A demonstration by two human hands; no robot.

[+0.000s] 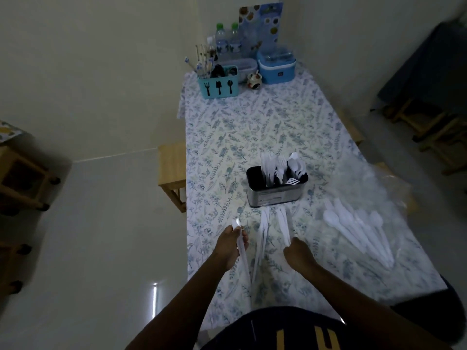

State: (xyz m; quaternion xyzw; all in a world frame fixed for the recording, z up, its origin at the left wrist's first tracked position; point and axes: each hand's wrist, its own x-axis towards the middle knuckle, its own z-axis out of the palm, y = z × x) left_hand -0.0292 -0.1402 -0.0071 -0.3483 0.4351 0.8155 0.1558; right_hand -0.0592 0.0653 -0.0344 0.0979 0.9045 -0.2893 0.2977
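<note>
Left grip [233, 245] and right grip [299, 252] pinch white cutlery [283, 222] above floral tablecloth [240, 127], pale wall [101, 84] beside

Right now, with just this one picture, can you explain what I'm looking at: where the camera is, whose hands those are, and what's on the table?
There is no machine here, only a person's two bare hands. The one picture comes from a wide-angle camera worn on the person's head. It looks forward and down, so the arms come in from the bottom edge.

The left hand holds a single white utensil. The right hand grips a small bunch of white utensils. A few loose pieces lie between the hands.

All this is on a table with a floral cloth. Just ahead stands a dark cutlery holder with white plastic cutlery upright in it. To its right lies a pile of white spoons. At the far end are a blue caddy, water bottles and a blue box.
</note>
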